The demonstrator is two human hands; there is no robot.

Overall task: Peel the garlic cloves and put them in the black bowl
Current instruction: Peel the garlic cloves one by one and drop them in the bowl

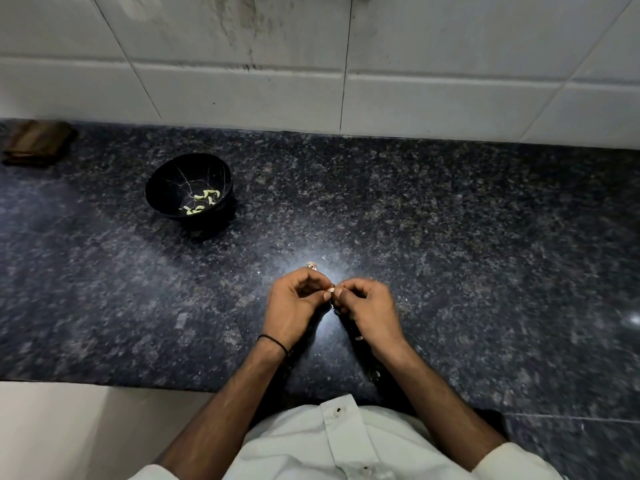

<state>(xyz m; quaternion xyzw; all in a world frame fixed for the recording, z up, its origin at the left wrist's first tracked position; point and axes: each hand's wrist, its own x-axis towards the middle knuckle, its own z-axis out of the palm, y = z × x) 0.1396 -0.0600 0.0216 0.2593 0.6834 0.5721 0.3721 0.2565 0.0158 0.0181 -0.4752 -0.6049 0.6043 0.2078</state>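
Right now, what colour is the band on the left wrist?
Black; the wristband shows best in the head view.

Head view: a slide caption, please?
Left hand and right hand pinch a garlic clove over speckled dark stone counter; round black bowl holds peeled cloves.

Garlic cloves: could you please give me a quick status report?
Left hand, right hand: both pinch one clove above the counter. Black bowl, back left, holds several peeled cloves. Only a small scrap nearby, nothing blocking.
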